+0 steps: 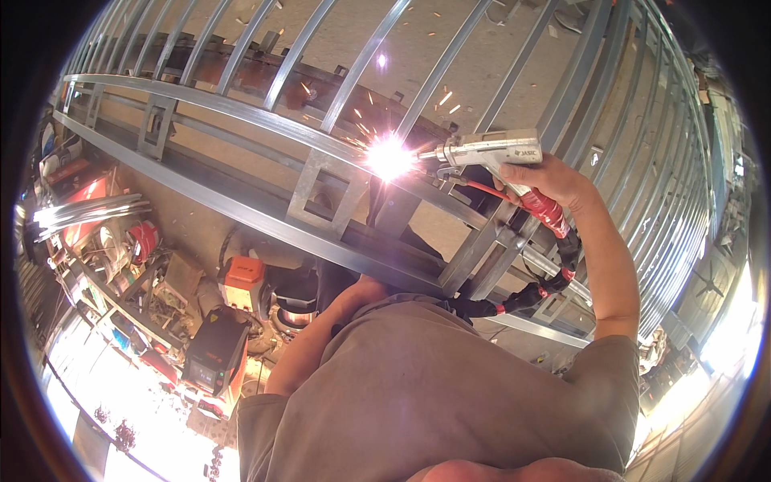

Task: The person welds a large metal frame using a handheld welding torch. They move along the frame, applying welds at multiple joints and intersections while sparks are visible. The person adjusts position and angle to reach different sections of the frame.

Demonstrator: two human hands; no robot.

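My right hand (546, 178) is wrapped round the grip of a pale grey welding gun (490, 149), bare of any glove. The gun's nozzle points left at a metal rail (305, 132), where a glaring arc (391, 157) throws sparks up and outward. The glare hides the joint itself. From the grip, a cable bound in red and black (550, 215) bends down towards my waist. My left hand (371, 289) is low by my lap, beside the near rail (265, 221); its fingers are hidden.
A large frame of metal bars (514, 72) spreads ahead and to the right. Flat brackets (325, 193) join its two long rails. On the left stand an orange-topped case (243, 277), a black and orange machine (217, 352) and a cluttered shelf (120, 305).
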